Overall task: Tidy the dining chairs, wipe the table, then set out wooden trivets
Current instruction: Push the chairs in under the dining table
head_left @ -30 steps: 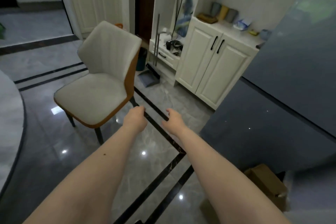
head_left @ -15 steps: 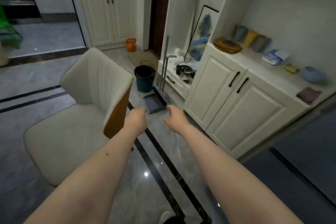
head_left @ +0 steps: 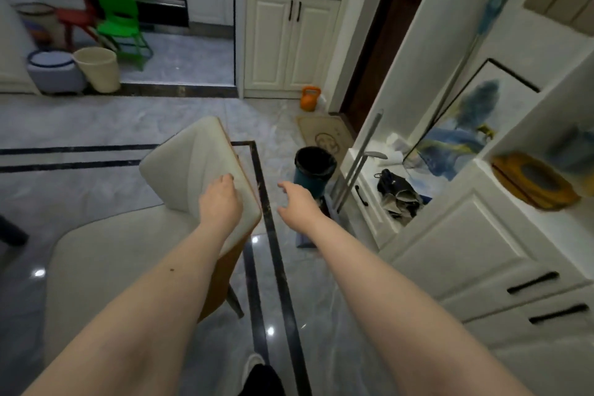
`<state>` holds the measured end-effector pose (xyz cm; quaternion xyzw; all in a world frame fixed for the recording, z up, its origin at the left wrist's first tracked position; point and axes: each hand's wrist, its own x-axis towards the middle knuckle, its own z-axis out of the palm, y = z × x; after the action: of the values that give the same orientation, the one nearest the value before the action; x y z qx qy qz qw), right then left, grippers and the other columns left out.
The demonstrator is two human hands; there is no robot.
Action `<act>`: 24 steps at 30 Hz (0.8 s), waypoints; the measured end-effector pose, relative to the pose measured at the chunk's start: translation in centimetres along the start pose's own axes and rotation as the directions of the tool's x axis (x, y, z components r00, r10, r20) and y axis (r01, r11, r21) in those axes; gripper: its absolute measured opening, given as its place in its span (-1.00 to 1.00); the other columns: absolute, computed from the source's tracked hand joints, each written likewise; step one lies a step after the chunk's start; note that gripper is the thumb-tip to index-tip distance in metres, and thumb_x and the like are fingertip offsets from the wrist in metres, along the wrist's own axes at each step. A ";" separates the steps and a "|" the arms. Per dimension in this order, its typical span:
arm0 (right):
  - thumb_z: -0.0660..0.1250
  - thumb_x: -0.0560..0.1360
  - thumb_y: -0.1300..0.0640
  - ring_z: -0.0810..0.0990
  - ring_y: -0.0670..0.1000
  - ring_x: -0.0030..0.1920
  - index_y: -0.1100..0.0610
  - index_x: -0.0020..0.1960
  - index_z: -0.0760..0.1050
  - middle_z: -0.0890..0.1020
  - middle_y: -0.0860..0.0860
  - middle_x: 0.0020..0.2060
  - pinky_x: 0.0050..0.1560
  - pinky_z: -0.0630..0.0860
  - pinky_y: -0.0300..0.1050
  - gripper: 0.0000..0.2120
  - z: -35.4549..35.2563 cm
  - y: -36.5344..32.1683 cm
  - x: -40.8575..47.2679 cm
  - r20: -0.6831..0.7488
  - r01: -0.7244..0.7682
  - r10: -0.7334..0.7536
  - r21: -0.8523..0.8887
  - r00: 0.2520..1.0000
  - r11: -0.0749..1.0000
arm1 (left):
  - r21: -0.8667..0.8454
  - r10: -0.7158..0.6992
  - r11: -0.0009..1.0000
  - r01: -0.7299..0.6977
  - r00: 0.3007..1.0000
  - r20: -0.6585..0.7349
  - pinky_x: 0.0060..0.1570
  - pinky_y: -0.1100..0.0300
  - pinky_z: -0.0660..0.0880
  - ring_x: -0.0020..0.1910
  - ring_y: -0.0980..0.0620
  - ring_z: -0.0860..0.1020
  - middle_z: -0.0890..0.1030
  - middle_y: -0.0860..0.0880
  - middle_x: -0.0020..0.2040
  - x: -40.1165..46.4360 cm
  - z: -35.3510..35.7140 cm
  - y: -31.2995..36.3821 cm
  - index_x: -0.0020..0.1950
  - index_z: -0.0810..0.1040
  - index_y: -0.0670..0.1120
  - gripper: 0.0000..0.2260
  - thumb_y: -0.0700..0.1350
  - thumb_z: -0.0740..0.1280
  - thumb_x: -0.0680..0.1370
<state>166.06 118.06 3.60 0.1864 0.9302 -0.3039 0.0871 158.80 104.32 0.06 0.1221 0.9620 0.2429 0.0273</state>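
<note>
Grey marble floor (head_left: 96, 125) with dark inlaid bands fills most of the view. On the right stands a white cabinet (head_left: 475, 254) with black handles, a framed blue painting (head_left: 463, 135) leaning in its open niche. The dining chair (head_left: 135, 254), cream upholstery with an orange-brown shell, sits at lower left, its back facing the person. The left hand (head_left: 220, 204) lies on the top edge of the chair's back near its right corner; its fingers curl over the far side, so how firmly they grip cannot be told. The right hand (head_left: 297, 204) hangs in the air just right of the chair, apart from it, fingers loosely spread and holding nothing. Beyond it stands a dark teal bin (head_left: 313, 170). Farther back are a green plastic chair (head_left: 119, 22), a cream bucket (head_left: 98, 69) and a small orange kettlebell (head_left: 310, 98).
</note>
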 end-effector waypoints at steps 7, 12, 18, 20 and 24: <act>0.23 0.54 0.33 0.36 0.12 0.38 0.05 0.50 0.18 0.30 0.09 0.45 0.33 0.36 -0.05 -0.41 -2.3 -3.2 13.2 0.147 0.230 -0.214 -0.099 0.966 0.968 | -0.082 -0.219 0.972 0.219 0.976 0.007 0.09 -0.02 0.42 0.19 -0.21 0.47 0.50 -0.21 0.24 9.4 1.6 -0.8 0.34 0.37 -0.19 -0.68 -0.08 0.10 0.64; 0.23 0.44 0.45 0.24 0.12 0.45 0.09 0.50 0.21 0.26 0.09 0.46 0.43 0.25 -0.01 -0.33 -2.2 -6.2 20.4 0.291 0.511 -0.437 -0.270 0.851 0.816 | -0.080 -0.363 0.925 0.371 0.927 0.097 0.17 0.00 0.40 0.24 -0.20 0.46 0.50 -0.22 0.27 13.5 2.6 -2.8 0.35 0.38 -0.18 -0.64 -0.02 0.08 0.64; 0.26 0.49 0.34 0.09 0.11 0.51 0.10 0.49 0.22 0.16 0.08 0.51 0.49 0.03 -0.05 -0.40 -1.2 -9.4 27.0 0.523 0.823 -0.636 -0.351 0.568 0.446 | -0.237 -0.518 0.802 0.549 0.836 0.182 0.25 0.10 0.34 0.31 -0.15 0.43 0.47 -0.20 0.33 16.0 3.3 -4.5 0.42 0.36 -0.15 -0.56 0.07 0.12 0.63; 0.31 0.48 0.30 0.09 0.09 0.51 0.08 0.48 0.23 0.18 0.07 0.50 0.50 0.00 -0.04 -0.39 -0.5 -10.2 29.0 0.616 0.887 -0.639 -0.350 0.459 0.300 | -0.297 -0.584 0.736 0.608 0.793 0.175 0.23 0.15 0.33 0.31 -0.13 0.43 0.47 -0.19 0.33 16.6 3.4 -4.3 0.41 0.37 -0.17 -0.57 0.05 0.14 0.63; 0.32 0.50 0.18 0.18 0.08 0.47 0.06 0.44 0.29 0.28 0.05 0.45 0.49 -0.04 -0.02 -0.47 0.5 -10.3 32.5 0.750 0.956 -0.601 -0.281 0.277 0.091 | -0.351 -0.704 0.620 0.702 0.695 0.147 0.07 0.13 0.38 0.19 -0.17 0.51 0.58 -0.19 0.16 17.1 4.3 -2.8 0.17 0.54 -0.21 -0.66 0.02 0.14 0.63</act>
<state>132.21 119.61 -0.27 -0.4891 0.8521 0.0517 0.1790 142.13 108.16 -4.89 -0.2715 0.8663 0.3949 0.1408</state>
